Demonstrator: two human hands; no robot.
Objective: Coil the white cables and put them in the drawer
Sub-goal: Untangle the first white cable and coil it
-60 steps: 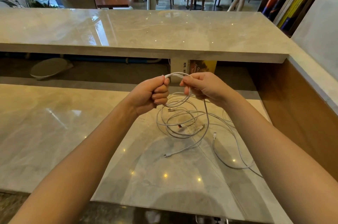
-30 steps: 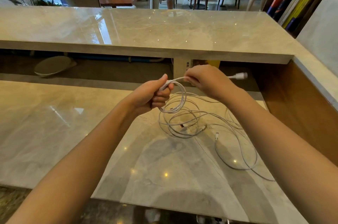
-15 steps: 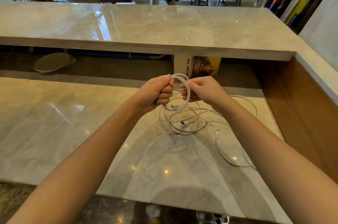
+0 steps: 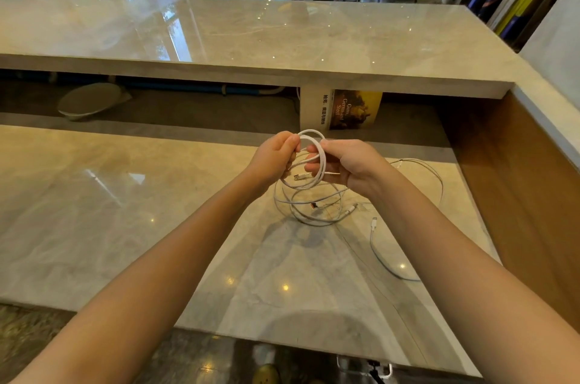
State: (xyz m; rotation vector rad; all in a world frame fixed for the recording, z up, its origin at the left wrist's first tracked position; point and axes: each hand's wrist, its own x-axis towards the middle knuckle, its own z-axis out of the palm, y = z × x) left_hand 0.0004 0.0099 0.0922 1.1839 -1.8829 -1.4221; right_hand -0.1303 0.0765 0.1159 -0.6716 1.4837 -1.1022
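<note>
Currently both hands, left [image 4: 273,157] and right [image 4: 348,164], grasp one white coil [image 4: 309,161] above the counter [image 4: 125,211]. Loose cables [image 4: 317,211] lie beneath. Behind, a book [image 4: 354,109] reads "Guns, Germs, and Steel".

I see a glossy, polished marble-look counter [image 4: 125,220] mirroring ceiling lights, smooth white plastic-coated cables [image 4: 314,211], and a matt brown wood-look side panel [image 4: 518,195].
</note>
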